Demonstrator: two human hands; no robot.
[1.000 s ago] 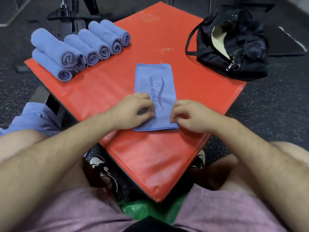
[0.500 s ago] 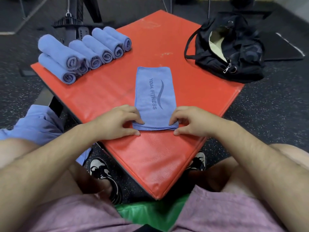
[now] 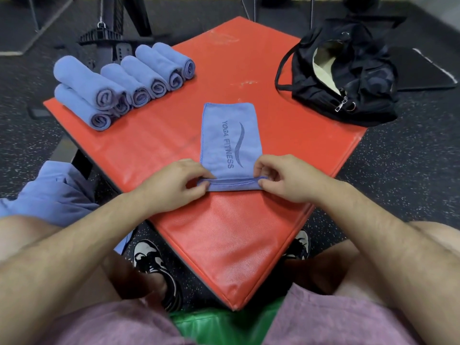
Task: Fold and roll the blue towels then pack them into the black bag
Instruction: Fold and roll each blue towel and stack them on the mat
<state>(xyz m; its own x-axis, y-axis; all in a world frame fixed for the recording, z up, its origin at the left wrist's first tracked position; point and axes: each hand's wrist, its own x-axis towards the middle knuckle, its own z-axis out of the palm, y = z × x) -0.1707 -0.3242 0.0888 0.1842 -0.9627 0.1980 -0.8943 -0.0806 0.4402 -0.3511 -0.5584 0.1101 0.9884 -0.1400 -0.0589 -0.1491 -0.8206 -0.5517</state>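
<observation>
A folded blue towel (image 3: 230, 138) printed "YOGA FITNESS" lies lengthwise in the middle of the red mat (image 3: 224, 232). Its near end is turned over into a short first roll. My left hand (image 3: 171, 188) pinches the left end of that roll and my right hand (image 3: 283, 178) pinches the right end. Several rolled blue towels (image 3: 119, 83) lie stacked at the mat's far left. The black bag (image 3: 348, 73) sits at the far right corner, unzipped, with a pale lining showing.
A heap of unfolded blue towels (image 3: 52, 192) lies low at the left beside my knee. Dark speckled floor surrounds the mat. A black metal stand (image 3: 117, 33) rises behind the rolled towels. My shoes (image 3: 154, 267) are under the mat's near corner.
Both hands slid from the towel's sides to its near edge and turned that edge up into a small roll. The camera tilted down slightly.
</observation>
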